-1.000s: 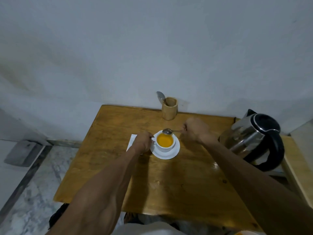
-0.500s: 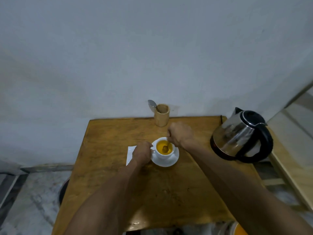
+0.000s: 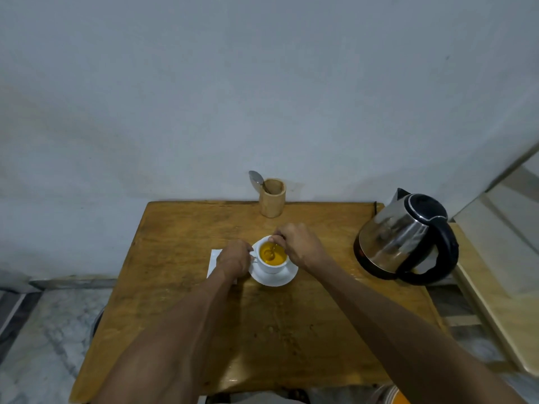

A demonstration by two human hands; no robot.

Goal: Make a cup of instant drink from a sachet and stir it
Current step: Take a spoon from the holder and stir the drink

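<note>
Taking the white cup (image 3: 273, 265) as the landmark, it stands on its saucer (image 3: 277, 279) near the middle of the wooden worktop (image 3: 262, 330), full of orange-yellow drink (image 3: 272, 253). The left hand (image 3: 234, 259) lies on the cup's left, fingers closed at the handle side and touching it, apparently steadying it; a white paper (image 3: 214, 262), perhaps the sachet or a napkin, shows just beyond that hand, still further left. The right hand (image 3: 297, 244) sits at the cup's right and far rim, fingertips pinched on the teaspoon (image 3: 272, 252), whose long axis slants down from the hand into the drink, bowl submerged. Stirring, I judge, turns on keeping that spoon circling inside the cup wall. Well to the cup's right stands a steel kettle (image 3: 405, 240). Behind the cup, against the wall, a bamboo holder (image 3: 272, 199) contains one more spoon (image 3: 256, 179).
</note>
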